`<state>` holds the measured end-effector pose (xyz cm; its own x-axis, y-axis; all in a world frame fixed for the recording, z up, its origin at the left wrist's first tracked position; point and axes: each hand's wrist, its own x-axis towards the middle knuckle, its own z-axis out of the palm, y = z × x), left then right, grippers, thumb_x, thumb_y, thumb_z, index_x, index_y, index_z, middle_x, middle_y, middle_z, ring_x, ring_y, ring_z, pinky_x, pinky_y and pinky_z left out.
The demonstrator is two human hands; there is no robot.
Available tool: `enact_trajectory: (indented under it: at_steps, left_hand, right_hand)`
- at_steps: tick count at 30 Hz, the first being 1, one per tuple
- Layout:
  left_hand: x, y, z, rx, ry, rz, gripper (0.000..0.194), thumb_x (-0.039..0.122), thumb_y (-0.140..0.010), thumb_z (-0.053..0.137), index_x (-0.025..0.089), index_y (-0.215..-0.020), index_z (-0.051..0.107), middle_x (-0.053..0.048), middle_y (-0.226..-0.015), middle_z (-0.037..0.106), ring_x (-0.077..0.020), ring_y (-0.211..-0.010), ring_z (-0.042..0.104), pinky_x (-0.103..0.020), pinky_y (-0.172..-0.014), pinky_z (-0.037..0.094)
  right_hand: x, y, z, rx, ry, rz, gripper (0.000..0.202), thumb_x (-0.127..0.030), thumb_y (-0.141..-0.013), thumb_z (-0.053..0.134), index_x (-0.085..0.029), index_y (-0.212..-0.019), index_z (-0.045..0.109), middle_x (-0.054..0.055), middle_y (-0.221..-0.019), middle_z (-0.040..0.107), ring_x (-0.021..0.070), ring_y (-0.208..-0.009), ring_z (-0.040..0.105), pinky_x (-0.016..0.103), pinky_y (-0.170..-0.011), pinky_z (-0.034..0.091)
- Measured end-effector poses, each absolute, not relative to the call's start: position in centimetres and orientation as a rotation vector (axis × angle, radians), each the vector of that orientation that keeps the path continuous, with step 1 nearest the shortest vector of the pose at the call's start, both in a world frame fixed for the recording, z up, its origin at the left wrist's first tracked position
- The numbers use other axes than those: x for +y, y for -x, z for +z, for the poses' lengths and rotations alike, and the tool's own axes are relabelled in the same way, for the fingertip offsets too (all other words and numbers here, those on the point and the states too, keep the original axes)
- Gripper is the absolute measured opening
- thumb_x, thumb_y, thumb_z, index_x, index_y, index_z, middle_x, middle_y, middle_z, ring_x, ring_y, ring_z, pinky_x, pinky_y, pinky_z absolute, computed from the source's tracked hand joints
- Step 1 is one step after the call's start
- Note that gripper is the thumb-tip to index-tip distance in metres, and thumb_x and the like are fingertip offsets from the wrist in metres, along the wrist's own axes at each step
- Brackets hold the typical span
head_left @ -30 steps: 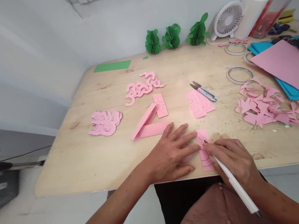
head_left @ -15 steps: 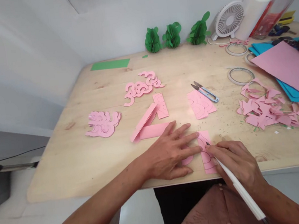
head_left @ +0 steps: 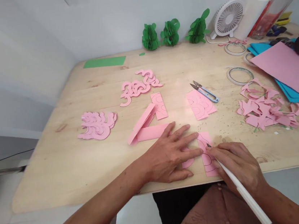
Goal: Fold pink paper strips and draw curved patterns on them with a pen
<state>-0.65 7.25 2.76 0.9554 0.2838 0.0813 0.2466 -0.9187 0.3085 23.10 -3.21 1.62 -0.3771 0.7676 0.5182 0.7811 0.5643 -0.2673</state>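
My right hand (head_left: 237,164) grips a white pen (head_left: 243,190), its tip on a pink paper strip (head_left: 208,163) marked with curved lines. My left hand (head_left: 171,153) lies flat with fingers spread, two fingertips touching the strip's left edge. Beneath that palm a pink paper piece (head_left: 187,163) is mostly covered. Just beyond my left fingers, a folded pink strip (head_left: 143,124) rests near another marked strip (head_left: 160,107). Farther right, blue-handled thread snips (head_left: 207,94) lie across several marked pink pieces (head_left: 196,107).
Cut pink curved shapes lie in a loose group (head_left: 137,88) and a stack (head_left: 96,125) on the left. Pink scraps (head_left: 265,108), tape rolls (head_left: 240,75) and coloured sheets (head_left: 294,68) occupy the right. Green paper figures (head_left: 169,33) and a white fan (head_left: 228,20) stand along the wall.
The view has shifted slightly, so the table's items sit a little differently in frame. Both hands keep nearly the same place, the pen tip still on the strip.
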Motion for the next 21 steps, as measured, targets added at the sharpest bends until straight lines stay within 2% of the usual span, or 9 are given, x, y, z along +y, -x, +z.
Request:
enact_trajectory:
  at_steps: [7,21]
  left_hand:
    - [7.33,0.76,2.35,0.360,-2.799,0.225,0.054,0.059,-0.092,0.046,0.033,-0.139,0.050,-0.003,-0.154,0.040,-0.0348,-0.147,0.022,-0.061,-0.116,0.010]
    - [7.40,0.77,2.39,0.356,-2.790,0.231,0.050,0.058,-0.091,0.048,0.035,-0.136,0.052,-0.007,-0.154,0.039,-0.0352,-0.145,0.025,-0.061,-0.115,0.013]
  right_hand:
    - [-3.28,-23.00,1.65,-2.196,1.244,-0.036,0.029,-0.008,-0.086,0.055,-0.013,-0.113,0.064,0.009,-0.093,0.074,0.0238,-0.089,0.061,0.039,-0.078,0.048]
    - [-3.15,-22.99,1.74,-2.185,1.249,-0.064,0.033,-0.008,-0.085,0.058,-0.015,-0.116,0.064,0.008,-0.094,0.075,0.0230,-0.087,0.064,0.038,-0.077,0.050]
